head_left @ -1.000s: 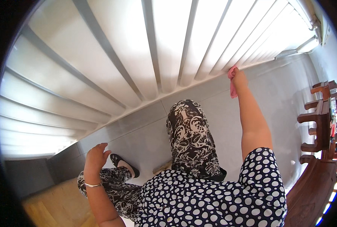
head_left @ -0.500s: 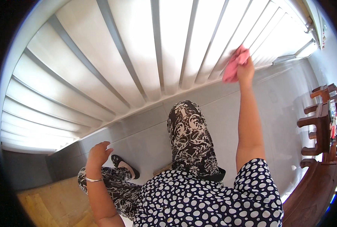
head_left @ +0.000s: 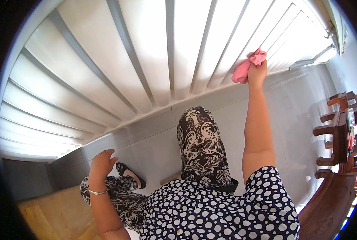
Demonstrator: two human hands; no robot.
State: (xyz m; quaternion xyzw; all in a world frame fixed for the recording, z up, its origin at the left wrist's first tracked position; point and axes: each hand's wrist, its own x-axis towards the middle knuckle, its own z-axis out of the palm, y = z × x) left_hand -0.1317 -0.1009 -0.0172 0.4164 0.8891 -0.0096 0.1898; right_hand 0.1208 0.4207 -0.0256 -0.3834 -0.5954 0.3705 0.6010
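A crumpled pink cloth (head_left: 241, 72) is gripped in my right hand (head_left: 257, 74), at the end of my outstretched arm. It lies against the lower part of a large white slatted panel (head_left: 189, 48), toward its right end. My left hand (head_left: 101, 164) holds nothing. It hangs above my left leg (head_left: 118, 196), with the thumb apart from the loosely bent fingers and a silver bangle (head_left: 97, 192) on the wrist. The fingertips of my right hand are partly hidden by the cloth.
The panel's bottom rail (head_left: 142, 115) runs along the grey tiled floor (head_left: 226, 108). Dark carved wooden furniture (head_left: 334, 128) stands at the right. A yellowish wooden surface (head_left: 58, 212) is at the lower left. Metal fittings (head_left: 326, 54) sit at the panel's far right.
My right hand and the cloth have shifted slightly left along the panel, and the cloth is bunched differently. My left hand has hardly moved.
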